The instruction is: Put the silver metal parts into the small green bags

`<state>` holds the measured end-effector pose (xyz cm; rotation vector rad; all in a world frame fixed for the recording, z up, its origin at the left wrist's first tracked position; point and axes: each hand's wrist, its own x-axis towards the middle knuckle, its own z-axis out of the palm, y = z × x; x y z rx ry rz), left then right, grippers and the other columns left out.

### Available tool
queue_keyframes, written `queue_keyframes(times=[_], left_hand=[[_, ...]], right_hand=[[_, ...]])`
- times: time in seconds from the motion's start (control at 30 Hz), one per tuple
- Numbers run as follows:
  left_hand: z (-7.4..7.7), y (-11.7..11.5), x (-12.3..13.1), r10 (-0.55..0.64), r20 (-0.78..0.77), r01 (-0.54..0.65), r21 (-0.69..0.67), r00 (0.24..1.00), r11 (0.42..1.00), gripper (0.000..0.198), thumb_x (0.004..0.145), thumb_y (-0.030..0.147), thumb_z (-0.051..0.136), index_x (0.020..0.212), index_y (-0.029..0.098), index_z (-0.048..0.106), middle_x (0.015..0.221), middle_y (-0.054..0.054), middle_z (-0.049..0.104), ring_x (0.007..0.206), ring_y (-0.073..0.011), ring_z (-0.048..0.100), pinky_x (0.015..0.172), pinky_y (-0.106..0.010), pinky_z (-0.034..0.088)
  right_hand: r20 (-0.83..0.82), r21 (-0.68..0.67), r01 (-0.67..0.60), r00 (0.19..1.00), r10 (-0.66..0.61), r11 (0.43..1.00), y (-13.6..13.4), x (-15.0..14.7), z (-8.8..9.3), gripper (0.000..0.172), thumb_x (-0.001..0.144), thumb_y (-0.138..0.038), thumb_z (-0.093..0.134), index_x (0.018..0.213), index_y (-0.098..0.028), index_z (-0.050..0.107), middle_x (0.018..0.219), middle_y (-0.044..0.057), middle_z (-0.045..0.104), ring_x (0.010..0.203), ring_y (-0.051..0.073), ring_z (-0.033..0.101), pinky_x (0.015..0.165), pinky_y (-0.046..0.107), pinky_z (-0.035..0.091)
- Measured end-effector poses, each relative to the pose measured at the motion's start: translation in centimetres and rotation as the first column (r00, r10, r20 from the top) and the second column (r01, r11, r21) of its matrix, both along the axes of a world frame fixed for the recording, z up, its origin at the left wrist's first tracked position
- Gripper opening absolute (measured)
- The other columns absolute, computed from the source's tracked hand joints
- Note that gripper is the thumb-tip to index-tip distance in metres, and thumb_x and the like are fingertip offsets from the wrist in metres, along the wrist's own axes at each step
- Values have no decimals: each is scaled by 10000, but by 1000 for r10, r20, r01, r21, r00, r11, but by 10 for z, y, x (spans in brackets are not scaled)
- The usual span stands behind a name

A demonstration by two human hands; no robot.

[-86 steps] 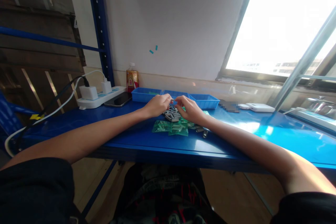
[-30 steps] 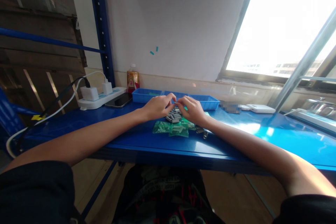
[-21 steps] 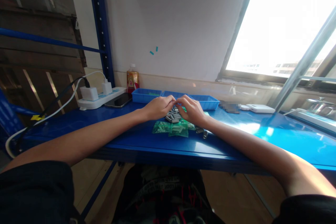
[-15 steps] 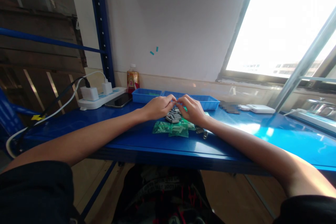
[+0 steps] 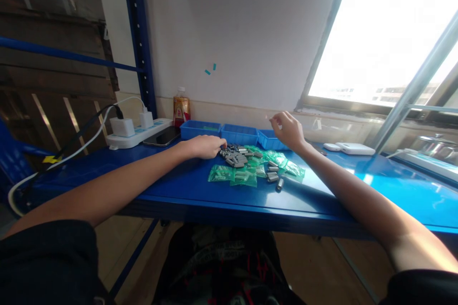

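My left hand point(image 5: 207, 147) is at the left edge of a pile of small grey metal pieces point(image 5: 236, 158), fingers drawn together; whatever they may hold is hidden. Raised over the right-hand blue tray point(image 5: 265, 142), my right hand point(image 5: 289, 129) has thumb and fingertips pinched, and anything between them is too small to make out. Green plastic bags point(image 5: 244, 177) with pieces inside lie before the pile, and another green bag point(image 5: 294, 169) is at its right. A few loose metal cylinders point(image 5: 280, 184) rest between the bags.
Two more blue trays point(image 5: 200, 132) stand in the same row along the wall. At the left are a power strip point(image 5: 143, 137) with plugs, a phone point(image 5: 162, 136) and a bottle point(image 5: 182, 109). White boxes point(image 5: 356, 148) lie at the right, beneath the window.
My hands were together above the pile and have parted. The right one rose and went right to the right-hand tray; the left one moved slightly left and down, uncovering the pile.
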<state>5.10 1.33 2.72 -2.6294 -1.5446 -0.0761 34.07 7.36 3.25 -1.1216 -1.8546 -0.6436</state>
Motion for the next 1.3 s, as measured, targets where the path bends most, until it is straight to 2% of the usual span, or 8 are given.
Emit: queue_keyframes(times=[0.2,0.37,0.5,0.6,0.77,0.93,1.13,1.3], left_hand=[[1,2,-4,-8,0,8,-14,1000,1000,299,818,286,459,1089,257,581,1096,-76,653,875,-228,618,708,-285,456],[2,2,-4,43,-7,-43,37,999,998,240,783,312,520,990,245,622,1040,-79,673,847,-228,621,743,-299,462],[0,7,-9,110,-27,-108,68,994,992,280,769,324,534,1021,242,625,1070,-100,670,877,-256,625,745,-323,468],[-1,10,-11,119,-25,-117,78,993,990,235,763,332,532,929,220,654,1019,-109,681,847,-259,629,728,-325,469],[-1,9,-8,92,23,-94,108,996,990,210,756,319,508,872,233,660,918,-72,699,776,-218,630,673,-271,456],[4,7,-6,92,88,-108,199,992,974,217,749,295,491,856,229,669,860,-61,707,748,-213,630,654,-266,439],[5,5,-10,36,-26,-35,18,999,999,284,755,387,542,972,251,666,1015,-49,698,854,-224,632,653,-257,441],[1,7,-6,10,58,-15,87,998,996,192,745,332,542,858,227,657,890,-32,712,758,-189,634,590,-232,413]], right_hand=[[121,-217,239,969,-217,947,20,35,-3,230,842,-360,480,870,-197,640,936,68,648,806,205,578,618,286,377],[197,-288,318,943,-269,903,22,39,-7,232,830,-314,469,968,-213,626,979,71,640,797,204,575,609,290,385],[195,-247,268,955,-223,931,13,29,-3,220,825,-251,449,961,-224,620,979,63,633,788,195,566,587,275,362],[198,-180,214,964,-178,960,-1,14,3,189,820,-256,460,879,-221,636,939,60,627,784,192,555,567,265,330],[162,-29,58,985,-53,998,-36,-24,9,222,835,-379,504,758,-199,608,811,50,615,759,186,545,553,254,280],[292,-124,-141,941,172,982,-69,-58,4,305,856,-497,511,866,-203,595,821,40,643,716,172,562,559,252,304],[407,-231,-161,880,246,960,-84,-66,0,278,881,-456,499,970,-215,605,871,47,660,775,187,601,574,255,332],[338,-318,-183,895,292,930,-88,-56,5,290,872,-467,509,980,-220,615,875,31,665,696,150,588,555,239,337]])
